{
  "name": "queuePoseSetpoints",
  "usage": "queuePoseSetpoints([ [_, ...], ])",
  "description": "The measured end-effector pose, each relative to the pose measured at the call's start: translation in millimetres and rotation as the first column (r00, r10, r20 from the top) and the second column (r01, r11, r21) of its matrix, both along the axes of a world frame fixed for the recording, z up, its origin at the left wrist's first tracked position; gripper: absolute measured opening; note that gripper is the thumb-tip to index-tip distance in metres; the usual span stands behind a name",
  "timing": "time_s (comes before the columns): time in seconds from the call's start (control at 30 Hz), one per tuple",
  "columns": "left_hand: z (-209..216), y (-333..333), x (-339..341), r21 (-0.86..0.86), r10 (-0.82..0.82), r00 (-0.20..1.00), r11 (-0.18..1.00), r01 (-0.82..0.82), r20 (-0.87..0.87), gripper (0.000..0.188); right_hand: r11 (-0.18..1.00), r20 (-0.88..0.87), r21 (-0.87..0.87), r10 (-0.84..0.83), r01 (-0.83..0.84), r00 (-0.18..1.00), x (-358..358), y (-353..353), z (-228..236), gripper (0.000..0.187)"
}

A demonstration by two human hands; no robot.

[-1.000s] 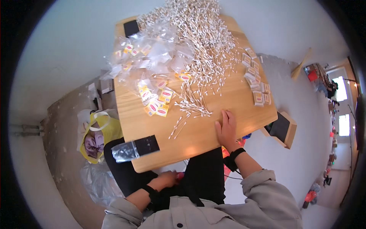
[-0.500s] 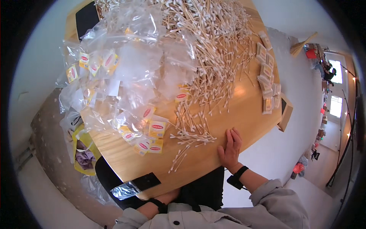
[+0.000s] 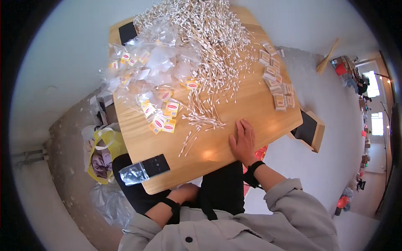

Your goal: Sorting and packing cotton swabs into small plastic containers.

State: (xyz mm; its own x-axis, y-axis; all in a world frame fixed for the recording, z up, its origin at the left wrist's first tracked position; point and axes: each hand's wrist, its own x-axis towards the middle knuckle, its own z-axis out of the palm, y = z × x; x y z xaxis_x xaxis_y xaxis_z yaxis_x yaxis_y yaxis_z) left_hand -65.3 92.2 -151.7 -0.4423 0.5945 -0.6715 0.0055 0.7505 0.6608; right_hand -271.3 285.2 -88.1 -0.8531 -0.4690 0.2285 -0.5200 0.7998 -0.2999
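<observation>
Pale walls (image 3: 63,54) stood around a wooden table (image 3: 272,125); its far edge bore a heap of loose cotton swabs (image 3: 209,37), which thinned toward the near edge, the last few lying apart to the left of the right hand (image 3: 243,142); that hand rested palm down by the near edge, empty, its fingers close together and its thumb held apart; the left hand (image 3: 189,192) was below the near edge, by the black trousers (image 3: 222,188), its fingers too hidden for me to tell whether they gripped anything; clear plastic bags (image 3: 161,58) covered the left edge, with yellow-and-white cards (image 3: 171,109) among and beside them; small boxes (image 3: 271,74) lined the right edge; at the near left corner lay a black square (image 3: 156,165), a clear packet (image 3: 133,174) touching it and overhanging the edge.
</observation>
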Motion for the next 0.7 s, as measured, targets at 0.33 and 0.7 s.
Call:
queuePoseSetpoints([
  [0.33, 149, -24, -41, 0.122, 0.714, 0.567, 0.659, -0.742, -0.412, 0.024, 0.944, 0.18, -0.314, -0.047, 0.103, 0.983, -4, 2, 0, 0.053],
  [0.7, 69, 23, -83, 0.065, 0.431, 0.256, 0.602, -0.796, -0.865, 0.087, 0.862, 0.112, -0.506, 0.05, 0.013, 0.992, -24, -82, -14, 0.028],
])
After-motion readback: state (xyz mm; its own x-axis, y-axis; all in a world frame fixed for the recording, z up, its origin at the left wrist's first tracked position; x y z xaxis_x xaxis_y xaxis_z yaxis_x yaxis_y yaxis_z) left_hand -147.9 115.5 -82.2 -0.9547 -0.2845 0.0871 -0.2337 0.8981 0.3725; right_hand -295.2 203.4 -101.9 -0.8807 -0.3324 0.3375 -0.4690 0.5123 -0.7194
